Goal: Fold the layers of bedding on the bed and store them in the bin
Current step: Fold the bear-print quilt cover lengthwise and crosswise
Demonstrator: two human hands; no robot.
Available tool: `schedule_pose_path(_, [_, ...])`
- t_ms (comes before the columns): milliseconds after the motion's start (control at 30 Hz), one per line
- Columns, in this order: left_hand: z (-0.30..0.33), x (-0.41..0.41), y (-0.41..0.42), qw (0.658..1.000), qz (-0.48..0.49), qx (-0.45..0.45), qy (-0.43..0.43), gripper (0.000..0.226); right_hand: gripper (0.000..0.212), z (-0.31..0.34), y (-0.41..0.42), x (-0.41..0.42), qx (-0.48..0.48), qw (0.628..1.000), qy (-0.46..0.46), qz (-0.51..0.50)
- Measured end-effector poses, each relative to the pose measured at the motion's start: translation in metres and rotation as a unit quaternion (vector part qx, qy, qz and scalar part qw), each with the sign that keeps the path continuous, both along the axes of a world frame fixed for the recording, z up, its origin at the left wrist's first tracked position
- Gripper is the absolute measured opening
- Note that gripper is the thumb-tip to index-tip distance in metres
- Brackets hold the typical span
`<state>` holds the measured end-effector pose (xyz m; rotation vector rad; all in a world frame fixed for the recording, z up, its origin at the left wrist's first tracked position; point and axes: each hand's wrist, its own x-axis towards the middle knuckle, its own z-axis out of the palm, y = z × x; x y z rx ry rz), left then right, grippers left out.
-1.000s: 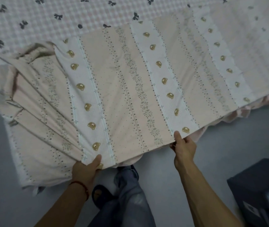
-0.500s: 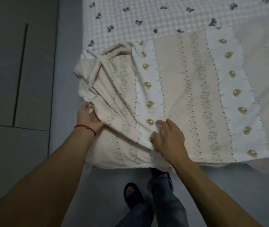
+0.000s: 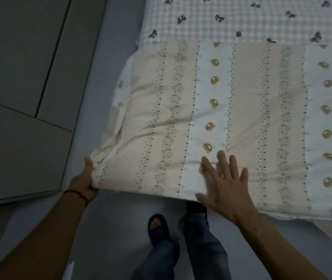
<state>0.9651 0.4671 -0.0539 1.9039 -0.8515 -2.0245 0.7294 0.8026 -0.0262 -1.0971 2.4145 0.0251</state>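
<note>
The striped quilt (image 3: pixel 221 118) lies folded over on the near left part of the bed, above a checked sheet (image 3: pixel 242 19). The left hand (image 3: pixel 84 178) grips the quilt's near left corner, thumb on top; the right hand (image 3: pixel 224 184) presses flat on it, fingers spread, though blurred. The stacked left edge looks loose and overhangs the mattress, so a tug could let the layers slide apart or slip floorward. No bin shows here, so nothing can be said about what it holds.
</note>
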Motion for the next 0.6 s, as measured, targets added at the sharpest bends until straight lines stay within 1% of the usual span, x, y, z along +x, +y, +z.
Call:
schedule_pose_path(33, [-0.005, 0.009, -0.002, 1.0, -0.011, 0.003, -0.005, 0.056, 0.109, -0.003, 0.003, 0.003, -0.007, 1.0, 0.018, 0.013])
schedule_pose_path(67, [-0.005, 0.011, -0.006, 1.0, -0.016, 0.003, 0.003, 0.05, 0.107, -0.005, 0.005, 0.004, -0.018, 0.999, 0.035, 0.017])
schedule_pose_path(133, [0.001, 0.012, -0.014, 0.999, 0.001, -0.029, 0.025, 0.032, 0.097, -0.008, 0.01, 0.007, -0.058, 0.995, 0.077, 0.034])
schedule_pose_path(167, [0.004, 0.01, -0.019, 0.998, 0.014, -0.046, 0.04, 0.028, 0.092, -0.008, 0.013, 0.009, -0.07, 0.992, 0.094, 0.047])
schedule_pose_path(200, [0.006, 0.01, -0.024, 0.996, 0.029, -0.06, 0.059, 0.029, 0.092, -0.009, 0.016, 0.011, -0.074, 0.99, 0.105, 0.061])
schedule_pose_path(267, [0.011, 0.013, -0.027, 0.99, 0.074, -0.088, 0.087, 0.036, 0.099, -0.01, 0.021, 0.014, -0.069, 0.989, 0.107, 0.075])
schedule_pose_path(300, [0.01, 0.017, -0.026, 0.986, 0.104, -0.089, 0.093, 0.037, 0.098, -0.011, 0.023, 0.017, -0.071, 0.989, 0.103, 0.073])
schedule_pose_path(333, [0.005, 0.025, -0.023, 0.986, 0.118, -0.089, 0.081, 0.037, 0.093, -0.013, 0.025, 0.02, -0.081, 0.989, 0.104, 0.069])
schedule_pose_path(367, [-0.004, 0.034, -0.019, 0.987, 0.128, -0.08, 0.052, 0.036, 0.085, -0.015, 0.027, 0.023, -0.095, 0.987, 0.109, 0.067])
schedule_pose_path(433, [-0.018, 0.052, -0.008, 0.989, 0.13, -0.037, -0.053, 0.035, 0.074, -0.019, 0.033, 0.027, -0.12, 0.984, 0.111, 0.072])
schedule_pose_path(467, [-0.025, 0.057, -0.003, 0.987, 0.119, -0.007, -0.112, 0.034, 0.071, -0.019, 0.035, 0.028, -0.122, 0.984, 0.098, 0.086])
schedule_pose_path(500, [-0.027, 0.06, 0.0, 0.982, 0.096, 0.015, -0.165, 0.032, 0.063, -0.017, 0.035, 0.03, -0.124, 0.983, 0.078, 0.11])
schedule_pose_path(533, [-0.025, 0.055, 0.001, 0.974, 0.059, 0.023, -0.217, 0.033, 0.05, -0.015, 0.033, 0.031, -0.137, 0.98, 0.056, 0.133])
schedule_pose_path(567, [-0.02, 0.044, 0.002, 0.962, 0.005, -0.017, -0.273, 0.037, 0.038, -0.01, 0.031, 0.029, -0.156, 0.977, 0.03, 0.144])
schedule_pose_path(600, [-0.012, 0.025, 0.002, 0.939, -0.065, -0.102, -0.323, 0.041, 0.031, -0.007, 0.025, 0.025, -0.181, 0.973, 0.006, 0.141])
